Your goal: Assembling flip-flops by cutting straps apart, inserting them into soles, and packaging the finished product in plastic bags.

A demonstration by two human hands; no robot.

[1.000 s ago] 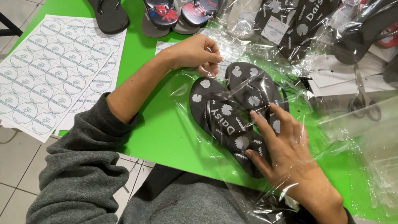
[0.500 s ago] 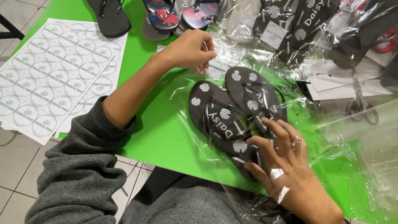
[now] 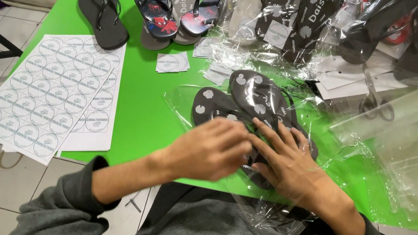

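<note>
Both hands are lying flat, fingers spread, left hand (image 3: pixel 210 152) and right hand (image 3: pixel 288 167) pressing the bagged dark flip-flops (image 3: pixel 253 107) near the green surface's (image 3: pixel 134 119) near edge, pinching nothing.

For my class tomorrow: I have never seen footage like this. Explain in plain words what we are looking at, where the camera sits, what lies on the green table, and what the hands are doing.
There is no machine here. A person wears a camera on the head, so the single view looks down at their own two bare hands. The left hand and the right hand both rest on a pair of dark flip-flops with white flower prints, which lies in a clear plastic bag on the green table. Whether either hand actually grips anything is unclear, as the left hand is blurred. To the left lie sheets of round stickers. Further back are a plain black flip-flop, small colourful flip-flops, more bagged pairs, loose square labels and scissors. Empty clear bags are piled on the right.
</note>
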